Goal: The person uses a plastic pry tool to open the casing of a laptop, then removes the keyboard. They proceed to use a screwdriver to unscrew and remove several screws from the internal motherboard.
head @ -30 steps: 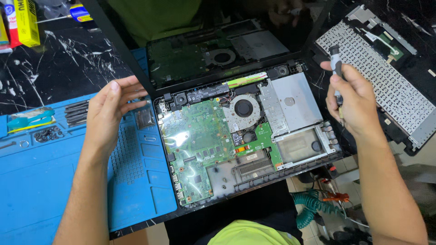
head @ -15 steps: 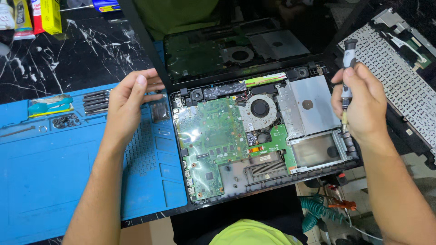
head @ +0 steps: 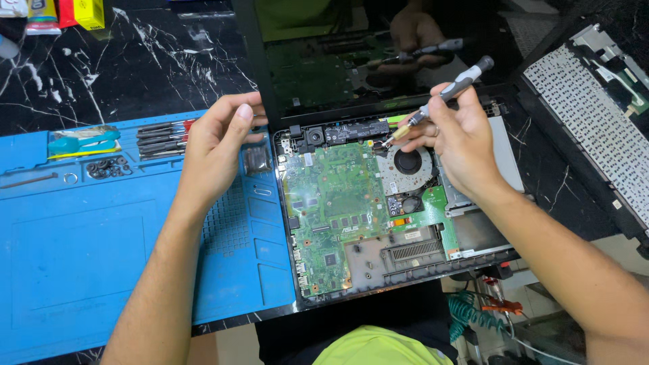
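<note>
An opened laptop base (head: 365,284) lies before me with its green motherboard (head: 331,203) and round cooling fan (head: 407,163) bare. My right hand (head: 456,138) grips a grey precision screwdriver (head: 449,91), tip down by the fan's upper left corner. My left hand (head: 216,145) rests at the laptop's upper left corner, fingers curled against the screen hinge edge, holding nothing that I can see. The dark screen (head: 351,61) stands upright behind and mirrors my right hand.
A blue repair mat (head: 81,257) lies at left with several screwdrivers (head: 159,138), small screws (head: 108,167) and a teal tool (head: 81,140). The removed keyboard panel (head: 595,115) lies at right. Coloured boxes (head: 74,12) stand at the back left. A coiled green cable (head: 466,311) hangs below.
My right hand has swung left with the screwdriver, from beside the keyboard panel to over the fan. My left hand stays at the laptop's corner. The view has shifted.
</note>
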